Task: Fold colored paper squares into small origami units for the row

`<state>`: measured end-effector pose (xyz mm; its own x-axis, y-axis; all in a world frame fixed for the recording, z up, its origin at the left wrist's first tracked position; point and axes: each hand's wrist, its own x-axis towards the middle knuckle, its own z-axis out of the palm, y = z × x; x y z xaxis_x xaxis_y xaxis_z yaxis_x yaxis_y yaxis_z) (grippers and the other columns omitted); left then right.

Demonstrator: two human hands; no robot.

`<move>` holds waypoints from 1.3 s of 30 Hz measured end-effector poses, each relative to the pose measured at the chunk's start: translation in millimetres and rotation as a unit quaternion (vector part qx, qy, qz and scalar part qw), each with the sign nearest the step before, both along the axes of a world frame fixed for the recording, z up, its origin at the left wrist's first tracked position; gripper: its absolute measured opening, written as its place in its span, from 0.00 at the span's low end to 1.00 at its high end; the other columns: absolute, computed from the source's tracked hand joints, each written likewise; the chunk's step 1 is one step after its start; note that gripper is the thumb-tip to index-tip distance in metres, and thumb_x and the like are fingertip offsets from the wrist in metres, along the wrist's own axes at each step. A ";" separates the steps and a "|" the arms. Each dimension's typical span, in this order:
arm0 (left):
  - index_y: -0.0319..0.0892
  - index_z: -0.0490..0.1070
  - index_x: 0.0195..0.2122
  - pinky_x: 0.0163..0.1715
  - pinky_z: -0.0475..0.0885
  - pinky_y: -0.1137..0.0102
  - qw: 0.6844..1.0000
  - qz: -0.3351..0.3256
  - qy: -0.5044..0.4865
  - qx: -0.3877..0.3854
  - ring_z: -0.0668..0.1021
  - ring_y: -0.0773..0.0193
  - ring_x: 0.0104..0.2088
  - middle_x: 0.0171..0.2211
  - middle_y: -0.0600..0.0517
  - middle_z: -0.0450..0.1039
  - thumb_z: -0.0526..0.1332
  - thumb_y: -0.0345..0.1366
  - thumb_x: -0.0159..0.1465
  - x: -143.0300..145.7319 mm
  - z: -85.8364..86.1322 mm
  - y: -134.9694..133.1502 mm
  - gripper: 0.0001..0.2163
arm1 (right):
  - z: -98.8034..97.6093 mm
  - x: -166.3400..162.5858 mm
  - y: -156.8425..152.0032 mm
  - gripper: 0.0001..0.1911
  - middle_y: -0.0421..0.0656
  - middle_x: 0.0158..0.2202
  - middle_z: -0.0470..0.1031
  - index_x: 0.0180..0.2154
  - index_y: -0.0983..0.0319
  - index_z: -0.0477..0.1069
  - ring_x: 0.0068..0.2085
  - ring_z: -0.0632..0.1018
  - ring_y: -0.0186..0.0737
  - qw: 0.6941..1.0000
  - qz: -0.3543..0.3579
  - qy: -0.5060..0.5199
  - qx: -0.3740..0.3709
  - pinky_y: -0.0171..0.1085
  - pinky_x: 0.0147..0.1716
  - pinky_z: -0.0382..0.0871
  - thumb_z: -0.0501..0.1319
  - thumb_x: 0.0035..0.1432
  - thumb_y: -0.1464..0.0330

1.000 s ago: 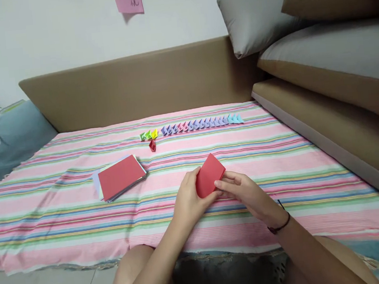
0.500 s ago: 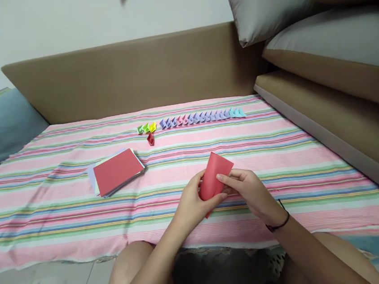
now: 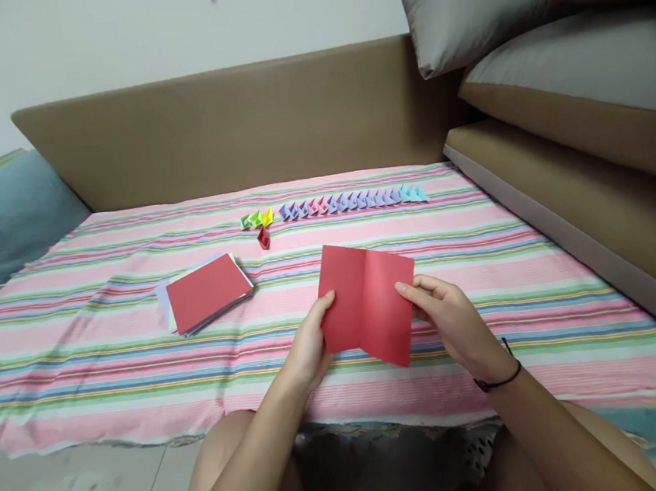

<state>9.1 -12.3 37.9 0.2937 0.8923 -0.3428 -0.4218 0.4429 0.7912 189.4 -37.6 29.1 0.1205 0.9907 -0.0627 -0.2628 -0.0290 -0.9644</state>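
Observation:
A sheet of red paper with a crease down its middle is spread between my hands, just above the striped cloth. My left hand grips its left edge, thumb on the front and fingers hidden behind. At the right edge, my right hand pinches the paper between thumb and fingers. To the left lies a stack of coloured paper with a red sheet on top. Beyond it sits a small dark red folded paper piece.
Several small folded paper pieces stand in a row at the back, purple, pink and light blue, with green and yellow ones to their left. Behind runs a brown backrest. Cushions are piled on the right of the striped cloth.
The red paper was folded over and has been opened out into two halves. My hands have moved apart, one to each side edge. The view has shifted slightly.

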 end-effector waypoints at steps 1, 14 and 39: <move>0.37 0.75 0.40 0.40 0.75 0.68 1.000 0.003 -0.006 -0.010 0.80 0.58 0.38 0.36 0.47 0.80 0.60 0.40 0.60 -1.4 1.0 0.8 0.12 | 0.2 1.7 0.3 0.14 0.38 0.27 0.71 0.26 0.62 0.69 0.29 0.72 0.33 1.000 -0.011 0.004 0.001 0.32 0.30 0.67 0.67 0.51 0.59; 0.39 0.70 0.48 0.48 0.70 0.62 0.991 -0.078 0.030 0.103 0.77 0.55 0.46 0.47 0.44 0.75 0.64 0.41 0.59 6.0 -9.5 0.2 0.18 | 4.1 -8.4 -3.4 0.12 0.39 0.33 0.74 0.42 0.57 0.70 0.27 0.71 0.31 0.990 0.058 0.128 0.001 0.30 0.24 0.66 0.63 0.57 0.61; 0.44 0.65 0.48 0.47 0.70 0.65 0.775 -0.019 0.384 0.501 0.73 0.60 0.47 0.46 0.47 0.69 0.58 0.30 0.62 -1.6 -5.3 -4.7 0.13 | -4.0 -18.5 -5.1 0.31 0.47 0.57 0.64 0.55 0.53 0.59 0.58 0.67 0.46 0.960 -0.104 -0.160 0.205 0.48 0.54 0.65 0.67 0.51 0.66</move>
<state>7.5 -17.0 32.6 0.3794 0.8195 0.4294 0.3422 -0.5555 0.7578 170.9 -42.8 25.0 0.2655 0.8770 0.4005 0.0901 0.3910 -0.9160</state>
